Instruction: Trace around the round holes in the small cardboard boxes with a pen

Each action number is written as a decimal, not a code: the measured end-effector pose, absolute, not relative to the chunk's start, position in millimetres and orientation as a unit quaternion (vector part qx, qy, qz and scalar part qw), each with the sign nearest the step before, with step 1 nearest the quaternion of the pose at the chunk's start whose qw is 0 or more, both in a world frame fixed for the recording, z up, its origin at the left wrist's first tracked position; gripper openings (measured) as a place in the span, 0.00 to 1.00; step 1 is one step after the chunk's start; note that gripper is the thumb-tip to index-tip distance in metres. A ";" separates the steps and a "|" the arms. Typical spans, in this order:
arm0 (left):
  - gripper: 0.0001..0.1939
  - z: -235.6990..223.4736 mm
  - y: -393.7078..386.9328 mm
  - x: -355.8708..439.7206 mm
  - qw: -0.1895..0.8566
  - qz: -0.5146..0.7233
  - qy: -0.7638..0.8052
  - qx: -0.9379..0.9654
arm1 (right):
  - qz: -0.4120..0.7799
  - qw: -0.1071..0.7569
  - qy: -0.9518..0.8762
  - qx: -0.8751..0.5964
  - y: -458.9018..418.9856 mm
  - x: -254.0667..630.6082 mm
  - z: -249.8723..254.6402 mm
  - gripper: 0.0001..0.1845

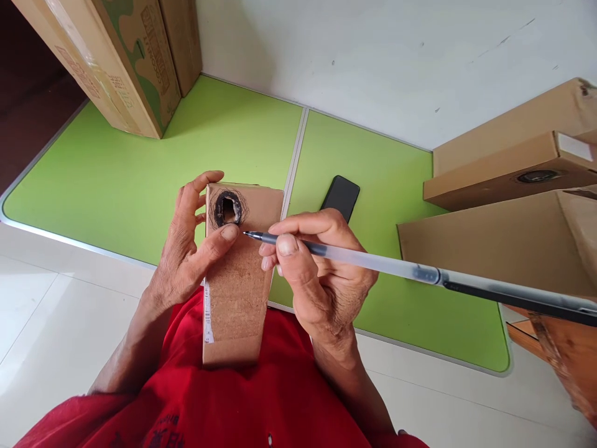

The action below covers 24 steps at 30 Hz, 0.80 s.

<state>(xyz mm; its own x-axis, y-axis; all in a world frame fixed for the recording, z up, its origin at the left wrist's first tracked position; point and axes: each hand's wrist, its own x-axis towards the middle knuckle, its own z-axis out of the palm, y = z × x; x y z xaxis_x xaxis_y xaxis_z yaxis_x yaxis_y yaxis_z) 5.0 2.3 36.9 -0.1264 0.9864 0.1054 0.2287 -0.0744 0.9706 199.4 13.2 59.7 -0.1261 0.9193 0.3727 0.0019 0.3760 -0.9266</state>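
A small brown cardboard box point(237, 292) leans against my red shirt at the table's near edge. Near its far end is a rough hole point(228, 210), ringed with thick black ink and loose scribbled lines. My left hand point(193, 242) grips the box from the left, its thumb lying on the top face just below the hole and its fingers behind the side. Between thumb and fingers, my right hand point(321, 267) pinches a pen point(368, 258) with a clear barrel. The pen's tip points left, close to my left thumb; whether it touches the cardboard I cannot tell.
A black phone point(341, 196) lies on the green folding table point(242, 137) beyond my right hand. Large cartons point(125, 62) stand at the back left. Several cardboard boxes point(485, 233) are grouped at the right, one with a black-ringed hole. A white wall point(354, 56) borders the far side.
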 end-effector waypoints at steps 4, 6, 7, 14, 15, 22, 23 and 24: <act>0.33 34.9 4.4 4.6 0.398 0.501 0.561 0.526 | 0.410 0.542 -0.628 -0.379 13.8 199.3 57.0 0.08; 0.32 33.3 5.4 4.1 0.394 0.502 0.563 0.524 | 0.410 0.539 -0.627 -0.385 13.9 198.6 55.0 0.08; 0.32 32.4 5.8 3.7 0.394 0.503 0.564 0.523 | 0.412 0.539 -0.626 -0.385 13.9 198.2 54.1 0.08; 0.32 29.2 5.8 1.6 0.394 0.507 0.565 0.518 | 0.413 0.530 -0.631 -0.387 13.8 196.4 51.1 0.08; 0.32 29.5 5.7 1.5 0.393 0.506 0.566 0.519 | 0.410 0.529 -0.632 -0.390 13.8 196.7 51.2 0.08; 0.33 31.5 5.4 2.0 0.374 0.506 0.566 0.533 | 0.397 0.527 -0.632 -0.406 12.9 199.4 53.5 0.08; 0.32 31.6 5.2 2.3 0.371 0.504 0.568 0.535 | 0.398 0.532 -0.627 -0.406 12.5 199.1 54.2 0.07; 0.32 31.7 4.8 2.7 0.369 0.503 0.568 0.536 | 0.401 0.539 -0.619 -0.406 12.0 198.5 55.0 0.08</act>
<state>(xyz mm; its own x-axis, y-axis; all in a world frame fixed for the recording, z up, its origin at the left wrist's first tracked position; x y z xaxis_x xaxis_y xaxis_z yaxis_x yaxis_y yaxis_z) 2.7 4.8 31.7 -0.1522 0.9810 0.1204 0.2387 -0.0817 0.9676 198.5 12.0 55.0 -0.0882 0.9354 0.3424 0.0704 0.3487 -0.9346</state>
